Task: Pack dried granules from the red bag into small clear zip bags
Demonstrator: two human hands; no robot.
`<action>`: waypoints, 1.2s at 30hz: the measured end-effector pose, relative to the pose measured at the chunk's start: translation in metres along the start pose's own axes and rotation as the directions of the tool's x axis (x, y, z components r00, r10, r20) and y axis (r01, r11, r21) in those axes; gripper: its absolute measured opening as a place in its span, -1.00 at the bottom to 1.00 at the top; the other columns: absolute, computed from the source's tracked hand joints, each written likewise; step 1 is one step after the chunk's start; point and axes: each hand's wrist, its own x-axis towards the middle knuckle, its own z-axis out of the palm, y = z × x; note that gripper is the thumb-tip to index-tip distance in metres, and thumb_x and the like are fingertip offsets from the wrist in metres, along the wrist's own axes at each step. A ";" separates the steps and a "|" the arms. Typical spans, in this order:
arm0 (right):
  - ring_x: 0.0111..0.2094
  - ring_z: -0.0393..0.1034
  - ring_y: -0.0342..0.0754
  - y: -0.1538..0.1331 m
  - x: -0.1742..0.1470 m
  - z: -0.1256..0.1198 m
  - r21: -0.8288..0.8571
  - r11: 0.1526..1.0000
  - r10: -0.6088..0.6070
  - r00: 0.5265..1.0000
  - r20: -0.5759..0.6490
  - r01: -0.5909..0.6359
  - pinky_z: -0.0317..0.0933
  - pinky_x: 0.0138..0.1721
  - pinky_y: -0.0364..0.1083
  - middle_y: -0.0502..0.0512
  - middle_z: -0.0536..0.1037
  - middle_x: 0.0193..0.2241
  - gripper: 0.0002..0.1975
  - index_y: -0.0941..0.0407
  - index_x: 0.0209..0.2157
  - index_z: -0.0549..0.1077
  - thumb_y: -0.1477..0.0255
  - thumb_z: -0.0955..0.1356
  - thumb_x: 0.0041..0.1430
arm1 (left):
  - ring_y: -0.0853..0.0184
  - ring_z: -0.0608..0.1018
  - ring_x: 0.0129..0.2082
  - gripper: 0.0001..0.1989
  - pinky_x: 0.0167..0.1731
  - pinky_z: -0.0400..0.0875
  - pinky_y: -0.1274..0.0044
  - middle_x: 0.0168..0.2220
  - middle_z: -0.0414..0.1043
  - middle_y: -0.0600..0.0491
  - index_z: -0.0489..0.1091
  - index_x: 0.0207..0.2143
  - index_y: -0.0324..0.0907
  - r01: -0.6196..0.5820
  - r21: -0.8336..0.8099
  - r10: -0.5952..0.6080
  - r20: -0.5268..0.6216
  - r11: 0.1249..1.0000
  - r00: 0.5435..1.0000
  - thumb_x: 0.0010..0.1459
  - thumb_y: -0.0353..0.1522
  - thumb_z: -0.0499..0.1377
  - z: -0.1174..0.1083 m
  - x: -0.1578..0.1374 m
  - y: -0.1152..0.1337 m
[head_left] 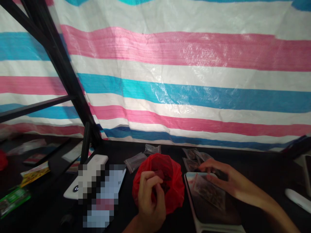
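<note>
My left hand (pixel 152 197) is at the mouth of a red plastic bag (pixel 176 194), fingers curled and thumb drawn in. Dark pieces (pixel 166 178) show inside the bag; whatever the fingertips hold cannot be made out. To the right lies a flat white device with a dark glossy top, like a digital scale (pixel 218 216). On its top rests a clear zip bag (pixel 211 194) with brownish contents. My right hand (pixel 223 178) is over the scale's far edge, its fingers closed around something dark that I cannot identify.
Small clear bags (pixel 135 161) lie behind the red bag, and filled ones (pixel 190 158) behind the scale. Left are a white device (pixel 97 161), a blurred-out phone-like screen (pixel 122 174), and yellow (pixel 36 173) and green packets (pixel 14 200). A black frame (pixel 70 87) stands before striped sheeting (pixel 170 74).
</note>
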 end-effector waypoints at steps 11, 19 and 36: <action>0.22 0.30 0.25 0.016 -0.021 0.013 -0.241 0.971 0.015 0.997 0.082 0.005 0.18 0.25 0.25 0.24 0.44 0.15 -0.43 -0.01 0.18 0.41 0.09 0.43 0.19 | 0.33 0.47 -0.30 -0.79 -0.32 0.41 0.50 -0.31 0.34 0.06 0.34 -0.25 -0.12 0.018 0.030 -0.017 -0.021 0.999 1.000 0.25 -0.59 0.03 0.000 0.001 -0.001; 0.12 0.37 0.24 0.009 -0.022 0.026 -0.248 0.968 0.070 0.990 0.124 -0.037 0.23 0.20 0.24 0.21 0.51 0.06 -0.52 0.02 0.10 0.45 0.26 0.47 0.14 | 0.33 0.46 -0.29 -0.78 -0.29 0.41 0.52 -0.31 0.34 0.06 0.34 -0.25 -0.12 0.030 0.026 -0.029 -0.034 0.999 0.999 0.24 -0.59 0.03 0.000 0.003 0.000; -0.03 0.46 0.17 -0.074 0.041 0.085 -0.423 0.887 -0.116 0.976 0.185 0.185 0.23 0.12 0.20 0.19 0.60 -0.05 -0.52 0.07 0.07 0.47 0.65 0.31 0.13 | 0.33 0.44 -0.35 -0.85 -0.32 0.39 0.54 -0.35 0.31 0.09 0.33 -0.33 -0.12 0.270 -0.059 -0.277 -0.210 0.961 0.938 0.21 -0.53 0.07 -0.002 0.014 -0.014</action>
